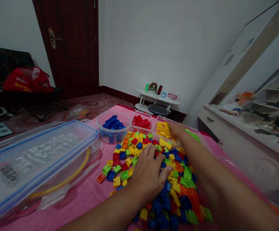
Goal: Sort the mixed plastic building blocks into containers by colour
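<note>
A large heap of mixed toy building bricks (175,186) in yellow, blue, green, red and orange lies on the pink cloth. Over the heap's middle rests my left hand (149,170), palm down with its fingers apart and touching bricks. My right hand (176,131) reaches to the right edge of a clear box (155,128) of yellow bricks (162,129); its fingers are mostly hidden, so whether they hold a brick cannot be seen. Beside that box stand a smaller clear box with red bricks (141,122) and a round clear tub (100,131) with blue bricks (113,124).
Green bricks (192,135) lie beyond my right forearm. Stacked clear lids (40,160) with blue, yellow and red seals cover the left side of the pink cloth (81,189). A low white shelf (158,97) stands by the wall, and a white cabinet (240,144) is at right.
</note>
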`<action>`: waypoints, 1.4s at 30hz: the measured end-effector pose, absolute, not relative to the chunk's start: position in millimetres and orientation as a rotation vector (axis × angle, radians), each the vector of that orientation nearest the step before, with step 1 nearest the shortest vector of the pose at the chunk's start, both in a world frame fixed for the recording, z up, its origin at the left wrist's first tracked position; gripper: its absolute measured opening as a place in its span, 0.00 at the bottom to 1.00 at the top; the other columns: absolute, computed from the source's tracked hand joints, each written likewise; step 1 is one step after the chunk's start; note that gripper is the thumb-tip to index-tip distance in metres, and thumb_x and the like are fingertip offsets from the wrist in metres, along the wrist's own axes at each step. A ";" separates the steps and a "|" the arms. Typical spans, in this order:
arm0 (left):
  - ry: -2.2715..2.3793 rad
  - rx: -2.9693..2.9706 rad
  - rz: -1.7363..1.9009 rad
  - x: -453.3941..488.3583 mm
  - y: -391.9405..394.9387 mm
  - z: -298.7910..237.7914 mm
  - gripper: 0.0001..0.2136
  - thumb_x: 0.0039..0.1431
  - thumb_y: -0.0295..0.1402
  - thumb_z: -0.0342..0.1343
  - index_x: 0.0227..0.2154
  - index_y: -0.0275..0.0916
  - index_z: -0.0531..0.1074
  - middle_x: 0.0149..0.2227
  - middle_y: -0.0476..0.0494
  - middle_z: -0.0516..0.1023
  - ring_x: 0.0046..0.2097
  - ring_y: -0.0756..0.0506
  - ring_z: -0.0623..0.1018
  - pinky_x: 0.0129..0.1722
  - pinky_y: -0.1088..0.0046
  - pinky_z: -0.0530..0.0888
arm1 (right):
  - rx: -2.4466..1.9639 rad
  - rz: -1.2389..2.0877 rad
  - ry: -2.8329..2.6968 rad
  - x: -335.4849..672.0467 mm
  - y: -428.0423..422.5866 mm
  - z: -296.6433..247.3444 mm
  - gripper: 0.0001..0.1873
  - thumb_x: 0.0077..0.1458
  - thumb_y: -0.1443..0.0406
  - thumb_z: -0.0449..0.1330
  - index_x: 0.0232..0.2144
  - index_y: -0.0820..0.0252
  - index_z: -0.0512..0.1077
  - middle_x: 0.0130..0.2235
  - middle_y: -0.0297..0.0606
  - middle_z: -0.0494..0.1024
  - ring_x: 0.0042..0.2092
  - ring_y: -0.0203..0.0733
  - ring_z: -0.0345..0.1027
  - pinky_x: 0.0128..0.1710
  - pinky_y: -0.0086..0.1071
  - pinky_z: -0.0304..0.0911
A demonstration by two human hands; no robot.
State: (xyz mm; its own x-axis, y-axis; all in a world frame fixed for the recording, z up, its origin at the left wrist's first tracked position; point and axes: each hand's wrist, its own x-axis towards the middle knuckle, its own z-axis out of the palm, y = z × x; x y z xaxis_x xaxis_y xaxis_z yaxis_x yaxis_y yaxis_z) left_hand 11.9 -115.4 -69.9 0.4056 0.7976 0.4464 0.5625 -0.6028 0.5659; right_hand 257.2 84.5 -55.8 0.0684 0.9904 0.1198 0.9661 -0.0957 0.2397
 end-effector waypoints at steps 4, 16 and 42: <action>1.181 2.345 1.008 12.4 -116.1 -69.2 0.17 0.60 0.45 0.46 0.43 0.42 0.72 0.56 0.40 0.63 0.60 0.37 0.58 0.60 0.51 0.59 | 2.160 0.423 2.094 254.1 80.4 -55.4 0.19 0.52 0.72 0.53 0.47 0.62 0.71 0.50 0.51 0.72 0.50 0.54 0.65 0.48 0.46 0.57; 1.183 2.383 1.038 12.0 -116.9 -70.4 0.15 0.59 0.42 0.48 0.44 0.41 0.72 0.55 0.39 0.64 0.59 0.38 0.60 0.59 0.53 0.59 | 2.377 0.562 2.252 255.2 49.5 -24.9 0.18 0.55 0.65 0.50 0.47 0.59 0.70 0.47 0.44 0.75 0.47 0.45 0.67 0.46 0.34 0.57; 1.127 2.492 1.146 9.5 -120.8 -70.8 0.14 0.59 0.39 0.49 0.43 0.39 0.73 0.45 0.40 0.70 0.51 0.43 0.66 0.52 0.61 0.66 | 2.707 -0.217 2.987 184.2 -106.0 -67.7 0.12 0.45 0.65 0.60 0.35 0.55 0.77 0.42 0.38 0.79 0.48 0.45 0.68 0.54 0.43 0.56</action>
